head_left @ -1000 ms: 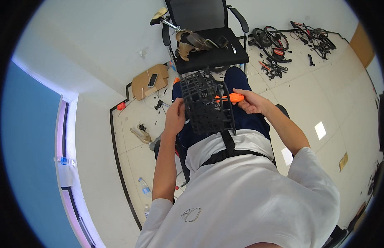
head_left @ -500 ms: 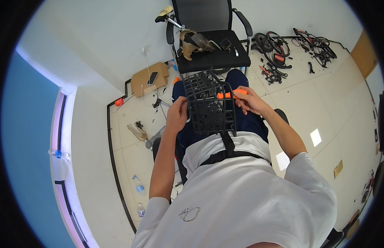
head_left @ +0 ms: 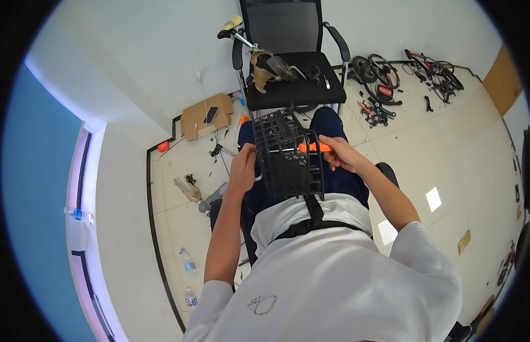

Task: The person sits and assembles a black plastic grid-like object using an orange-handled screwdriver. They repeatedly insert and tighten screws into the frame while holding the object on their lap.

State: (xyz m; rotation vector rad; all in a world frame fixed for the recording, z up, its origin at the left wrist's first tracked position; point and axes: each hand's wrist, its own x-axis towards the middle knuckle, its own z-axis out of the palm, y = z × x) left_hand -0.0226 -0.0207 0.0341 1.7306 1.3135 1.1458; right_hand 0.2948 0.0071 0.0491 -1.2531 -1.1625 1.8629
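A black plastic bicycle basket (head_left: pixel 286 176) with a lattice wall rests on my lap, tipped on its side. My left hand (head_left: pixel 243 166) is closed at its left side, with the fingertips partly hidden behind the lattice. In my right hand (head_left: pixel 341 155) is a screwdriver (head_left: pixel 314 147) with an orange handle, gripped near the handle's end. Its thin metal shaft reaches left through the basket's inside toward the wall by my left hand. Where the tip meets the wall cannot be made out.
Ahead stands a black office chair (head_left: pixel 290 102) bearing a brown bicycle part with a seat post. Wheels (head_left: pixel 383 71) and loose parts lie on the floor at the far right. To the left are a cardboard piece (head_left: pixel 191 122) with a phone (head_left: pixel 210 115) and plastic bottles (head_left: pixel 188 262).
The whole scene sits slightly lower in the picture. My right fingers now cover more of the screwdriver handle's end. My left hand stays at the basket's left side.
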